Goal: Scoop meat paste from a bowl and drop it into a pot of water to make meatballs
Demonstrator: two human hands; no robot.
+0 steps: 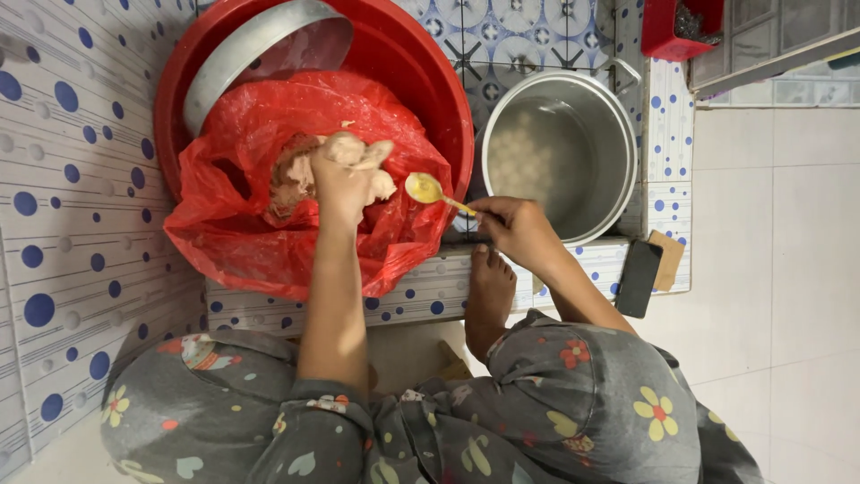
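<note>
Red basin (430,67): my landmark; a wide red plastic tub set on the tiled ledge (430,291), with a metal lid (242,49) leaning inside it at the far rim.
Plastic bag (233,242): red, crumpled open inside the basin and spilling over its near rim onto the ledge.
Paste (291,175): a pinkish-brown lump lying in the open bag, near the middle of the basin.
Left hand (345,179): I see it down in the bag, closed around a pale wad of the paste, with paste smeared over the fingers.
Right hand (515,224): just off the basin's right rim, pinched narrowly on the handle of a spoon (425,188).
Spoon bowl: yellowish, coated, and hovering over the basin's right edge, just beside the left hand.
Metal pot (618,152): directly right of the basin, holding cloudy water with pale round balls (528,148) under the surface.
Phone (638,278): dark, flat on the ledge, beyond the pot from the basin.
Foot (491,287): bare, resting on the ledge below the basin's right rim.
</note>
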